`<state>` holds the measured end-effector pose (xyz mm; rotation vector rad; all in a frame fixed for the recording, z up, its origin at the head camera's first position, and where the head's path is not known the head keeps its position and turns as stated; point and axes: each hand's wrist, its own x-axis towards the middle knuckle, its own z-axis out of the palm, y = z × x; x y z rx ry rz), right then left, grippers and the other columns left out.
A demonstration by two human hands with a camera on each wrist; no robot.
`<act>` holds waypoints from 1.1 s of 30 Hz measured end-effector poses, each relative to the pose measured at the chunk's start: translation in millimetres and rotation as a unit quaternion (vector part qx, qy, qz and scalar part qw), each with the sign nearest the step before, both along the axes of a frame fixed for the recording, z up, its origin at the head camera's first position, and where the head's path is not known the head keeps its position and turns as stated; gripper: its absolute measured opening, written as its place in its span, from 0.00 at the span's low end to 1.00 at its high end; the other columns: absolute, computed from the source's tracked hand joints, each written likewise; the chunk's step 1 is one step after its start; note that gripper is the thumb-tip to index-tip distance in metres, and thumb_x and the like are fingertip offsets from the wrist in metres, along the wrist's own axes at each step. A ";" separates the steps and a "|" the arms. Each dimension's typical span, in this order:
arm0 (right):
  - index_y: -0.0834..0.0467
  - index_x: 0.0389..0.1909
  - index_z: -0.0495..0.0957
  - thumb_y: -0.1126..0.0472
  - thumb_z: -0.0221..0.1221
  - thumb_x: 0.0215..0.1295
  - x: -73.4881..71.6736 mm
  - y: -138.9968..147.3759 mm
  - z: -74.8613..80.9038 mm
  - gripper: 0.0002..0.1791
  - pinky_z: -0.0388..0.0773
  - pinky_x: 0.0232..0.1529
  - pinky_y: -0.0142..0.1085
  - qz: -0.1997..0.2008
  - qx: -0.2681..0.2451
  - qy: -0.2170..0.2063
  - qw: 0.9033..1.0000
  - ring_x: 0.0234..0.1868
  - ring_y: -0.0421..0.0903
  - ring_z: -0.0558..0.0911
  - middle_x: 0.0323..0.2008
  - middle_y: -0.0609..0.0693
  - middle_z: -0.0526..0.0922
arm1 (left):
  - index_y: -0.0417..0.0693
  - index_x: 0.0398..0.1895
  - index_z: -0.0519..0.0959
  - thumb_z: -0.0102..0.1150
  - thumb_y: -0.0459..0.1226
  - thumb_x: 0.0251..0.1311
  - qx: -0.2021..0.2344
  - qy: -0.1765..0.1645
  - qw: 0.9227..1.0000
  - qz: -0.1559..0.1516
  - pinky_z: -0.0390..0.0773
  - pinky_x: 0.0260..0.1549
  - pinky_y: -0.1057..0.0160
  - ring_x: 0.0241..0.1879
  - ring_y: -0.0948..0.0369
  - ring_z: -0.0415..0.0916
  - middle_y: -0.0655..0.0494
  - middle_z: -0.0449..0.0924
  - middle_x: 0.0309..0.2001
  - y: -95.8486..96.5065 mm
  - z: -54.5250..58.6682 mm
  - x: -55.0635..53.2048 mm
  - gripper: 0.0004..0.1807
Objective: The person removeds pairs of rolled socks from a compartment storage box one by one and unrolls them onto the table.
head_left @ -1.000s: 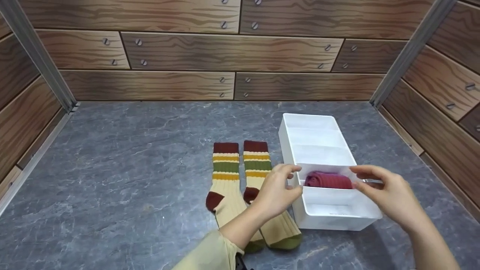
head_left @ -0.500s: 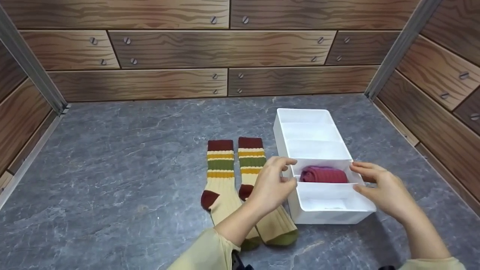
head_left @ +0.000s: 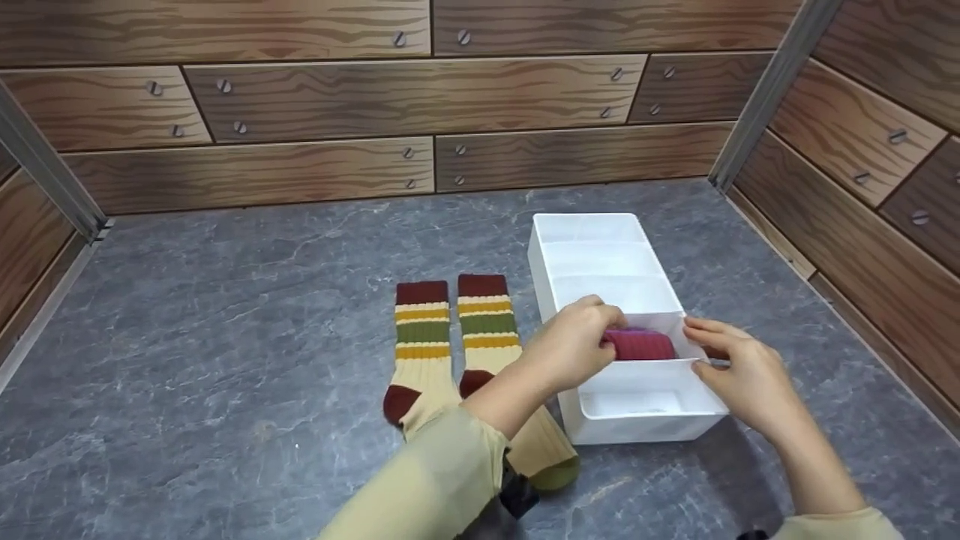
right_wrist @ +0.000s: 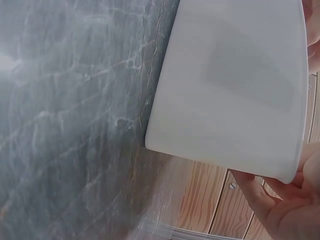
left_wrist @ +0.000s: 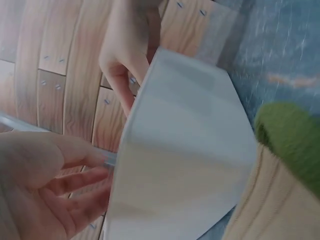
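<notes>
A white divided box (head_left: 645, 430) stands on the right, a rolled dark-red ribbed sock (head_left: 645, 346) in one of its compartments. My left hand (head_left: 574, 341) reaches over the left rim, its fingertips at the roll's left end; whether they touch it is hard to tell. My right hand (head_left: 746, 375) rests its fingertips on the right rim beside that compartment. Both hands' fingers look loosely bent. To the left lie two cream socks, one (head_left: 421, 375) flat beside the other (head_left: 487, 341), both striped green, yellow and maroon. My left forearm covers part of them.
Wood-print panels (head_left: 315, 97) enclose the grey marbled tabletop (head_left: 225, 315) at the back and sides. In the left wrist view, a sock's green toe (left_wrist: 295, 140) lies close to the box wall (left_wrist: 185, 130).
My left hand has moved right, over the rim and into the compartment, hiding the roll's left end. My right hand stays at the right rim. The head view has shifted slightly.
</notes>
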<state>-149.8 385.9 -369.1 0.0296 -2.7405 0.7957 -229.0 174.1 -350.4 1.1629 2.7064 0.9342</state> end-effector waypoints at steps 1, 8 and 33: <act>0.73 0.52 0.76 0.76 0.60 0.54 0.3 0.1 -0.5 0.21 0.76 0.46 0.53 -0.001 -0.002 -0.001 1.000 0.47 0.64 0.80 0.57 0.63 0.75 | 0.47 0.46 0.83 0.59 0.30 0.56 -0.015 0.003 1.000 0.003 0.72 0.36 0.73 0.36 0.67 0.72 0.57 0.78 0.41 3.5 -0.3 -0.9 0.14; 0.73 0.52 0.76 0.76 0.60 0.54 0.0 -2.2 -1.6 0.21 0.76 0.46 0.52 -0.002 -0.011 0.002 1.000 0.47 0.64 0.80 0.57 0.63 0.75 | 0.47 0.36 0.84 0.59 0.31 0.57 -0.087 0.034 0.995 0.021 0.71 0.29 0.70 0.29 0.64 0.71 0.58 0.75 0.31 21.2 -3.2 -1.0 0.07; 0.67 0.55 0.76 0.73 0.62 0.56 3.4 5.5 -1.9 0.23 0.68 0.45 0.17 -0.008 -0.079 -0.022 0.997 0.51 0.58 0.79 0.60 0.57 0.75 | 0.58 0.46 0.85 0.71 0.36 0.51 -0.110 -0.046 0.991 0.066 0.75 0.43 0.70 0.40 0.68 0.76 0.66 0.83 0.41 40.0 -5.6 -9.6 0.17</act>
